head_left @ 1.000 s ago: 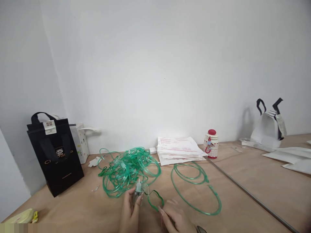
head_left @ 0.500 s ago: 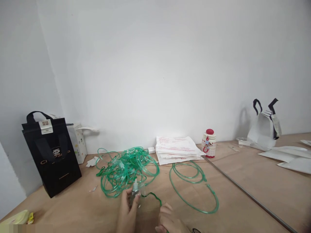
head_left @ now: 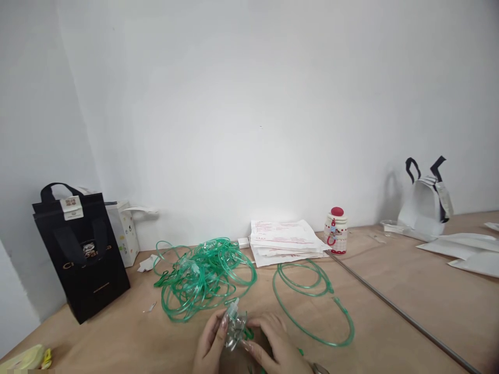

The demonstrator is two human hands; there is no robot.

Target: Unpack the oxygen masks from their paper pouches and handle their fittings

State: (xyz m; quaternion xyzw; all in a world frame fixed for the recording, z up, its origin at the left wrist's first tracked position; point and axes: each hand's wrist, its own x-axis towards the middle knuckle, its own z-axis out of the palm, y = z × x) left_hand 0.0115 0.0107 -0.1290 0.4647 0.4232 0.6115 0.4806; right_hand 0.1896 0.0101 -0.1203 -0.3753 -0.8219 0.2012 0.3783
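My left hand (head_left: 210, 340) grips a small clear oxygen mask (head_left: 236, 331) from its left side, with the mask's pale connector pointing up. On the mask's other side, my right hand (head_left: 275, 340) has its fingers closed at the edge, around a green elastic strap (head_left: 248, 334). Part of that strap is hidden by the right hand. A tangled heap of green tubing (head_left: 198, 280) with clear mask parts in it lies just beyond my hands. To the right, a separate loop of green tubing (head_left: 329, 343) rests flat on the table.
Paper packets (head_left: 286, 236) are stacked against the wall beside a red-lidded bottle (head_left: 336, 231). A thin metal rod (head_left: 401, 314) runs diagonally across the right side. A black bag (head_left: 81, 259) stands at left; a white bag (head_left: 423, 208) and white packets (head_left: 463, 246) are at far right.
My left hand has moved right and nearer with the mask. My right hand, earlier pulling the strap out to the right, has come up to the mask, and the strap is no longer stretched.
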